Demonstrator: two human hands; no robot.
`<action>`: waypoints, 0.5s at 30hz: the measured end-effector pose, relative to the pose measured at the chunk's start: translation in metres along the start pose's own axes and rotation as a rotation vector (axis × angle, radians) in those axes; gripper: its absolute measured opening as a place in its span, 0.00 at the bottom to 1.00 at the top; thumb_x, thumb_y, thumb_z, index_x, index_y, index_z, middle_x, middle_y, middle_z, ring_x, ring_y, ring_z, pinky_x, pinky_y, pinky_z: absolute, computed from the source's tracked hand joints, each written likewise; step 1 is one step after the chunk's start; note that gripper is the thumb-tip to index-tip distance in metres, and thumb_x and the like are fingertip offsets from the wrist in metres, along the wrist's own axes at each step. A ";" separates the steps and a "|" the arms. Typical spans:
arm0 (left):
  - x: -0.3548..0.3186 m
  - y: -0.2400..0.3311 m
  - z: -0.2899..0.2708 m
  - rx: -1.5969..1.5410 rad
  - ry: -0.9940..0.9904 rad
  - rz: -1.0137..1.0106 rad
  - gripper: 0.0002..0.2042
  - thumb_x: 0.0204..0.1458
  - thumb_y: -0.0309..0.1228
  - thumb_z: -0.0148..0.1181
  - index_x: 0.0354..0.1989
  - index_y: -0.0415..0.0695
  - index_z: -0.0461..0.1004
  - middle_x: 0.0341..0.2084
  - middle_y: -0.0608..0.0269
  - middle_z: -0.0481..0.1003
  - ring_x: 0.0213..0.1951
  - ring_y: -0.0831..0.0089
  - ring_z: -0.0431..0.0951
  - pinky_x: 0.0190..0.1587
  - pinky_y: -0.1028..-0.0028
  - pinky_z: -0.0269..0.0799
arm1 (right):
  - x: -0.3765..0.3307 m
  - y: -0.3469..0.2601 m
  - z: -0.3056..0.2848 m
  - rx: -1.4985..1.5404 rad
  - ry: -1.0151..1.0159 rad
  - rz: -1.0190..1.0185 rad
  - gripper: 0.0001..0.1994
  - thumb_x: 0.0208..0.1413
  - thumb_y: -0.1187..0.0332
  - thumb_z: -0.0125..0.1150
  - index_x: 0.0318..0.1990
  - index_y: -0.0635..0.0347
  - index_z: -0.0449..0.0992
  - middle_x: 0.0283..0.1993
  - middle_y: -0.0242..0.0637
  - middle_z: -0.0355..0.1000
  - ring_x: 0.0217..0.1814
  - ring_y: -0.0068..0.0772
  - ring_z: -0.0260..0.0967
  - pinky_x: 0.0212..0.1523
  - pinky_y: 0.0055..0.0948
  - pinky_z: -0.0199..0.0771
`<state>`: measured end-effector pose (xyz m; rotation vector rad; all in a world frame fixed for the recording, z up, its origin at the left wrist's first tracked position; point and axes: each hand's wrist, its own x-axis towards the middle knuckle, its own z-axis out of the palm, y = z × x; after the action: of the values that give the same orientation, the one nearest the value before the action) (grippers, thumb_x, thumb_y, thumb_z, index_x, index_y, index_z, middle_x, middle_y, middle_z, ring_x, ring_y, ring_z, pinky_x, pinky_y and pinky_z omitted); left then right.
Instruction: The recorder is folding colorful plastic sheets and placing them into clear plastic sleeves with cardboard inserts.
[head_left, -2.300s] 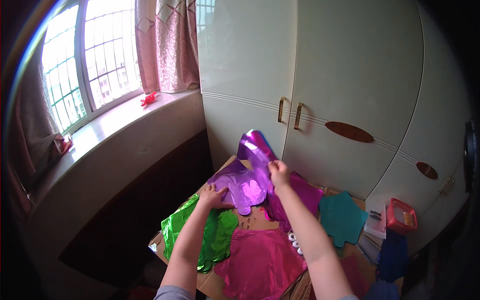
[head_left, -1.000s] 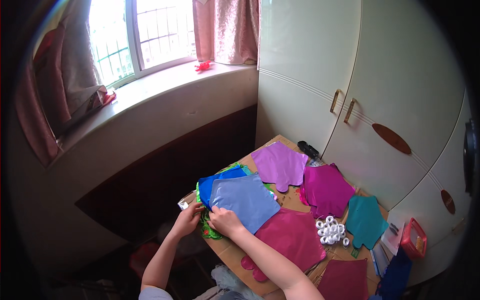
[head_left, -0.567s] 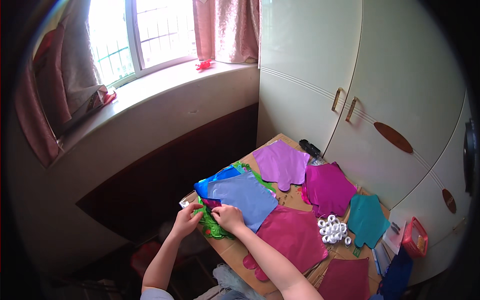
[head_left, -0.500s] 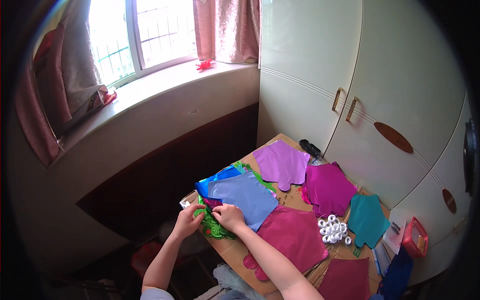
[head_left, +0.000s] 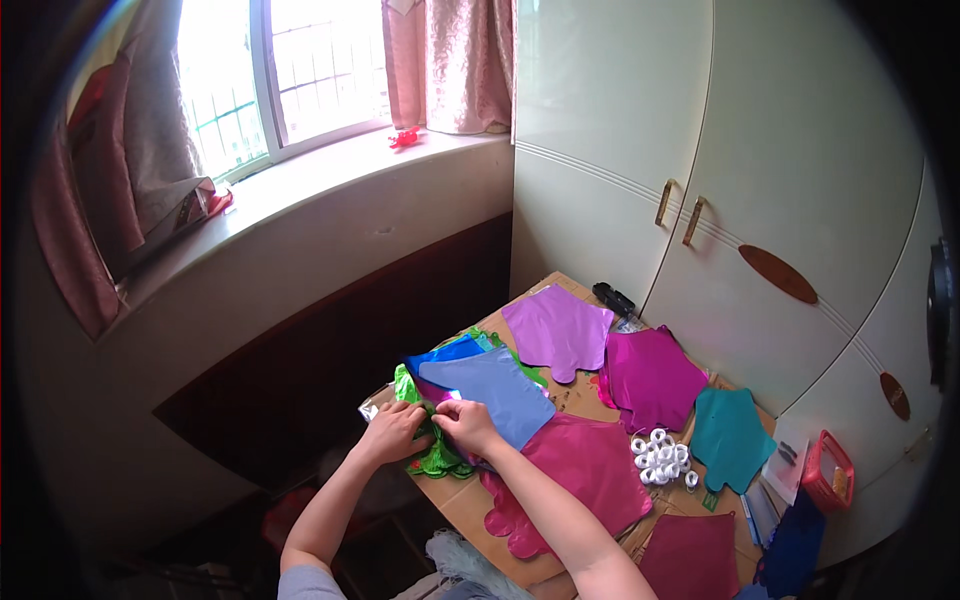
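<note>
Watching from afar, I have the left hand (head_left: 395, 432) on green foil (head_left: 442, 462) and the right hand (head_left: 468, 425) just beside it, at the lower-left edge of the blue-grey sheet (head_left: 497, 388); whether either pinches, I cannot tell. A bare strip opens along the near edge of the cardboard-topped counter (head_left: 465, 505), below the pink sheet (head_left: 600, 468).

green sheets (head_left: 437, 463): glossy, probably foil | cardboard (head_left: 465, 502): matt | cabinet (head_left: 800, 150): smooth, glossy
</note>
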<state>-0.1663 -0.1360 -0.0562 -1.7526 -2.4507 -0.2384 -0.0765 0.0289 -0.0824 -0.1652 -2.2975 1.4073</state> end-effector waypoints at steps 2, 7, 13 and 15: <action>0.005 -0.001 0.001 0.059 -0.050 0.009 0.26 0.48 0.49 0.58 0.46 0.37 0.69 0.55 0.53 0.67 0.51 0.58 0.70 0.52 0.60 0.66 | 0.004 -0.012 -0.016 0.093 0.101 0.023 0.09 0.50 0.67 0.65 0.34 0.64 0.79 0.26 0.32 0.76 0.27 0.18 0.69 0.30 0.22 0.70; 0.021 0.000 0.006 0.045 -0.097 -0.001 0.31 0.47 0.54 0.57 0.45 0.34 0.68 0.58 0.46 0.63 0.53 0.53 0.68 0.55 0.58 0.64 | 0.013 -0.029 -0.113 0.658 0.355 0.067 0.07 0.53 0.72 0.62 0.39 0.63 0.77 0.33 0.26 0.74 0.31 0.16 0.68 0.33 0.19 0.69; 0.020 0.001 0.007 0.018 -0.024 -0.015 0.31 0.41 0.50 0.64 0.48 0.38 0.69 0.55 0.45 0.66 0.55 0.51 0.67 0.55 0.57 0.63 | -0.062 -0.091 -0.267 0.629 0.707 -0.102 0.08 0.51 0.73 0.64 0.38 0.64 0.75 0.33 0.29 0.74 0.32 0.16 0.68 0.35 0.17 0.70; 0.017 0.004 -0.004 -0.088 -0.032 0.020 0.29 0.39 0.46 0.66 0.48 0.44 0.71 0.51 0.49 0.70 0.53 0.52 0.68 0.54 0.57 0.64 | -0.098 -0.120 -0.295 0.515 0.781 -0.118 0.08 0.51 0.74 0.64 0.38 0.65 0.75 0.32 0.29 0.74 0.31 0.14 0.68 0.33 0.15 0.69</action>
<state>-0.1680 -0.1192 -0.0488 -1.8288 -2.4796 -0.3234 0.1519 0.1819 0.1061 -0.3383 -1.2645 1.4763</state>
